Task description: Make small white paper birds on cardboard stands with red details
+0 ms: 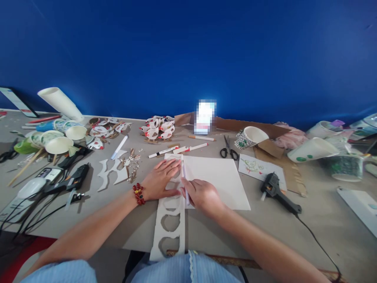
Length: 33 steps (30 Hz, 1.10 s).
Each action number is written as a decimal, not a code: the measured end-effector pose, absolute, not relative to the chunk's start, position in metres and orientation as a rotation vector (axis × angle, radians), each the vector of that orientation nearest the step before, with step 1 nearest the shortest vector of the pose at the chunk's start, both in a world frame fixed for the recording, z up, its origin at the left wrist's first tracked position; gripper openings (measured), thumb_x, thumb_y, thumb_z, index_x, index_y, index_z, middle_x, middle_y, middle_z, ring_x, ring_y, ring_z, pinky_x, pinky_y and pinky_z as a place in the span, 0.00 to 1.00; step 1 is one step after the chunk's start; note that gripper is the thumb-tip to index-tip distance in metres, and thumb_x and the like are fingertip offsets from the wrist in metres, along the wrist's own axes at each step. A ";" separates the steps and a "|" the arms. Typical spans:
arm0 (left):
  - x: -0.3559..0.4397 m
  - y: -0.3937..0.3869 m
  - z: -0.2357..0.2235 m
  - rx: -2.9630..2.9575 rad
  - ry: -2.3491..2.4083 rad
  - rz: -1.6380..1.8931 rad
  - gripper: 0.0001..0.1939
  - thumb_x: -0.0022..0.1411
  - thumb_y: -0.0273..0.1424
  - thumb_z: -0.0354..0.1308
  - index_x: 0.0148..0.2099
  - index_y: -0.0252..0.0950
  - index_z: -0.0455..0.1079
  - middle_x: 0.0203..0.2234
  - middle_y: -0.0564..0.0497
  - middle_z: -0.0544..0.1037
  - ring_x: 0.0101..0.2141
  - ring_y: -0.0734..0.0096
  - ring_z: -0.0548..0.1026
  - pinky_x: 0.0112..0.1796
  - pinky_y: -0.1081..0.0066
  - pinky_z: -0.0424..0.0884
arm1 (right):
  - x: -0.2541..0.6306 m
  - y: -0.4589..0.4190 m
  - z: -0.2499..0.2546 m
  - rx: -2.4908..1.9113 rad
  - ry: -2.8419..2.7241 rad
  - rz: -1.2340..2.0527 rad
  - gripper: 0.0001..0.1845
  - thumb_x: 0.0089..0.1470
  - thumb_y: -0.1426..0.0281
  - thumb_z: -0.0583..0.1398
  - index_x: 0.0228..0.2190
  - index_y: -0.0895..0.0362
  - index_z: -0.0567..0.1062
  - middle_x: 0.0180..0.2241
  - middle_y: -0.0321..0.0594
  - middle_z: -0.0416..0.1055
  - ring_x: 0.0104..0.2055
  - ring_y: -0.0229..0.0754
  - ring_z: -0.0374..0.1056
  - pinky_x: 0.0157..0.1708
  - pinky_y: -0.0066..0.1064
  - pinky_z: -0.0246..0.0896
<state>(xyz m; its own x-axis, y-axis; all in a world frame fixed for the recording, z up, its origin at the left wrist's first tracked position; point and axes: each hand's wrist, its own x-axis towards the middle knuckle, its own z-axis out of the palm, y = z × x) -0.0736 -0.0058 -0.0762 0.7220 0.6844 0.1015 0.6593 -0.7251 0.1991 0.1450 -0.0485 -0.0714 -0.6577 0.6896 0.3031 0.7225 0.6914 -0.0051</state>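
Observation:
My left hand lies flat with fingers stretched out on a white strip of board that has rounded holes cut in it. The strip reaches over the table's front edge. Closed around a slim pale lavender pen-like tool is my right hand. That tool lies along the strip's right edge, and its tip is too small to make out. Under the right hand rests a plain white sheet, whose left side meets the strip.
Several white bird cutouts stand at the back. Markers and black scissors lie beyond the sheet. A black glue gun is at right, another glue gun at left. Board scraps and paper cups sit leftward.

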 end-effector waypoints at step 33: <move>-0.075 -0.006 -0.079 2.722 1.071 0.328 0.48 0.59 0.60 0.48 0.70 0.34 0.45 0.67 0.41 0.54 0.65 0.52 0.53 0.64 0.54 0.45 | 0.149 -0.113 -0.061 -1.067 -2.544 -0.011 0.12 0.61 0.72 0.56 0.45 0.65 0.73 0.25 0.39 0.73 0.26 0.41 0.69 0.25 0.33 0.57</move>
